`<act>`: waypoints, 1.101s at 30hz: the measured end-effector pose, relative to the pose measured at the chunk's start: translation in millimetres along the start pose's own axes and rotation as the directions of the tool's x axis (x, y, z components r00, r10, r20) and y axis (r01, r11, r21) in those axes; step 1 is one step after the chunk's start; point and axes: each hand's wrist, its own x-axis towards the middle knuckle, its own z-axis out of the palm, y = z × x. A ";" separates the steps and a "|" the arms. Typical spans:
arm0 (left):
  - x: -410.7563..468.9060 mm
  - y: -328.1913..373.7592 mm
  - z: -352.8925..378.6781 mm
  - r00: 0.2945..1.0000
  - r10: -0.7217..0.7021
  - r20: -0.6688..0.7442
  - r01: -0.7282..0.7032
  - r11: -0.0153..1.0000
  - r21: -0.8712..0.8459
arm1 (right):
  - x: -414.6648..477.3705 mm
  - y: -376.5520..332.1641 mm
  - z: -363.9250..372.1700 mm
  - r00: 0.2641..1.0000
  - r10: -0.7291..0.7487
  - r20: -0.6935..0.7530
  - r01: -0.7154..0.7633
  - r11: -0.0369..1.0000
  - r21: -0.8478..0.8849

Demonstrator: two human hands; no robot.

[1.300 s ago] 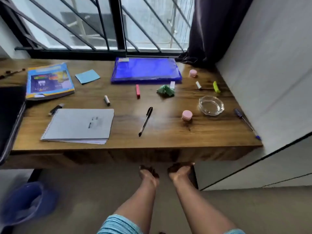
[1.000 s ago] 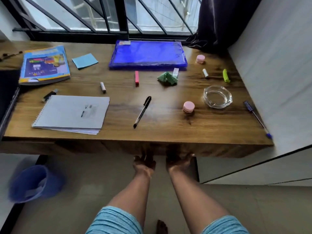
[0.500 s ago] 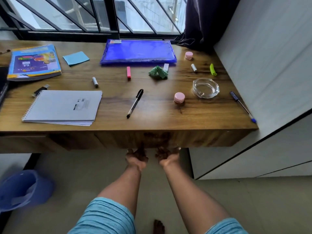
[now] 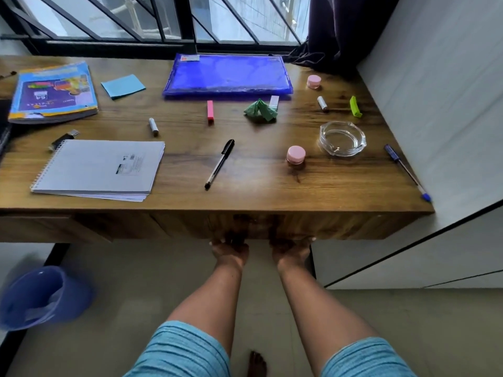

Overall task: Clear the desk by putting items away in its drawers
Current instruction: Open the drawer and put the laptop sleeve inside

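- desk (image 4: 258, 191) and drawer front (image 4: 340, 227): streaky brown wood grain
- folder (image 4: 228, 74) at 12 o'clock: bright blue
- pen (image 4: 220, 164), dead centre: black
- little jar (image 4: 296, 155) at 2 o'clock: pink
- crumpled paper (image 4: 260, 110): green
- bucket (image 4: 40, 295) at 8 o'clock: blue

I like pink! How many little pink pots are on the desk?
2. One pink pot sits at the back, right of the blue folder; the other stands nearer the front, left of the glass ashtray.
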 end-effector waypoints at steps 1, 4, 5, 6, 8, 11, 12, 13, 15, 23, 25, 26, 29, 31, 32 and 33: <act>0.4 0.4 -0.5 1.000 0.000 0.014 0.000 1.000 0.015 | 1.5 0.0 -1.7 1.000 -0.005 -0.002 0.005 1.000 -0.023; 0.2 -0.6 -1.5 0.998 0.042 0.047 -0.043 0.999 0.002 | -3.1 0.6 -1.0 0.999 -0.036 -0.027 0.033 0.996 -0.078; -0.9 -2.3 -3.6 0.997 0.062 0.041 -0.062 0.998 -0.002 | -7.0 0.2 -0.9 0.998 -0.043 -0.041 0.040 0.995 -0.088; -2.1 -4.5 -7.6 0.997 0.078 0.028 -0.078 0.997 0.002 | -11.7 0.5 -1.6 0.997 -0.055 -0.052 0.051 0.995 -0.083; -6.8 -10.1 -18.1 0.996 0.085 -0.015 -0.084 0.996 0.011 | -21.5 -0.8 -9.9 0.998 -0.049 -0.051 0.046 0.997 -0.055; -27.1 -15.2 -35.3 0.996 0.077 -0.051 -0.077 0.997 0.010 | -35.9 -2.7 -31.5 0.998 -0.036 -0.046 0.034 0.998 -0.053; -35.9 -15.9 -40.9 0.996 0.072 -0.060 -0.072 0.997 0.004 | -42.0 -2.9 -38.5 0.998 -0.031 -0.058 0.028 0.998 -0.056; -46.2 -16.6 -45.6 0.995 0.068 -0.073 -0.068 0.998 0.005 | -47.9 -3.1 -46.0 0.996 -0.040 -0.079 0.034 0.997 -0.073; -68.0 -18.6 -51.9 0.990 0.080 -0.113 -0.077 0.997 0.027 | -63.6 -3.4 -59.8 0.993 -0.055 -0.100 0.045 0.994 -0.100; -152.7 12.5 -84.3 0.245 0.969 -0.032 -0.546 0.165 0.821 | -150.5 9.6 -92.8 0.838 -0.404 -0.366 0.145 0.813 -0.564; -164.3 22.0 -92.2 0.052 0.912 0.407 -0.457 -0.340 0.822 | -180.2 12.7 -88.1 0.778 -0.582 -0.235 0.172 0.557 -0.813; -171.3 27.1 -91.0 0.073 0.819 0.570 -0.379 -0.506 0.775 | -188.0 14.7 -86.8 0.748 -0.660 -0.071 0.218 0.345 -0.913; -196.7 41.3 -83.7 0.368 0.505 0.781 -0.306 -0.727 0.614 | -202.3 22.6 -89.6 0.535 -0.645 0.545 0.474 -0.305 -0.826; -200.8 48.3 -83.6 0.524 0.351 0.776 -0.308 -0.771 0.557 | -206.9 25.1 -87.7 0.428 -0.419 0.801 0.526 -0.604 -0.598; -203.7 52.0 -85.4 0.573 0.319 0.755 -0.299 -0.776 0.555 | -206.9 25.2 -85.7 0.436 -0.262 0.861 0.540 -0.689 -0.483; -207.8 55.5 -87.4 0.594 0.304 0.745 -0.300 -0.776 0.555 | -207.3 24.9 -82.7 0.466 -0.091 0.880 0.557 -0.743 -0.371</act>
